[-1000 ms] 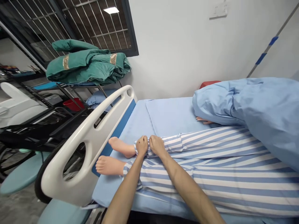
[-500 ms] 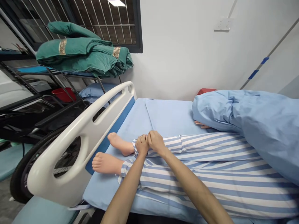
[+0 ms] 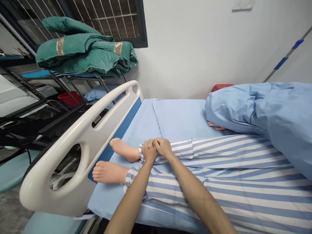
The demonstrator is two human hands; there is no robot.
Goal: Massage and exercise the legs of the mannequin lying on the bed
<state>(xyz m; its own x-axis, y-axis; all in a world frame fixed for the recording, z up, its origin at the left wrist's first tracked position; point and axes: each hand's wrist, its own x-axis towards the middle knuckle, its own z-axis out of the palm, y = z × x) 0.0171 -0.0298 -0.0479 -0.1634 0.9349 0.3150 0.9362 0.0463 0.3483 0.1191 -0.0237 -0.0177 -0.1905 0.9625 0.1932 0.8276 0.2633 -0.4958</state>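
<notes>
Rack: green quilt [image 3: 85, 53] folded over a wire shelf rack [image 3: 73, 76], red basin [image 3: 69, 99] below it, blue pillow [image 3: 99, 94] behind the rail.
Rail: white bed side rail [image 3: 87, 143], between rack and mattress.
Sheet: blue bed sheet [image 3: 143, 126], under the legs.
Feet: mannequin's near foot [image 3: 108, 172] and far foot [image 3: 123, 150], bare, just past the rail, apart from each other.
Cuff: far trouser cuff [image 3: 140, 152], at the far ankle, partly under the left hand.
Left hand [image 3: 149, 150]: curled down on the cuff, fingers touching the right hand. Pinch on fabric: cannot tell.
Right hand [image 3: 162, 147]: curled, against the left hand, resting on the striped trousers. Grip: cannot tell.
Trousers: blue-and-white striped pyjama trousers [image 3: 231, 188], on both legs.
Duvet: blue duvet [image 3: 268, 110], over the upper body, mannequin's fingers [image 3: 215, 126] showing at its edge.
</notes>
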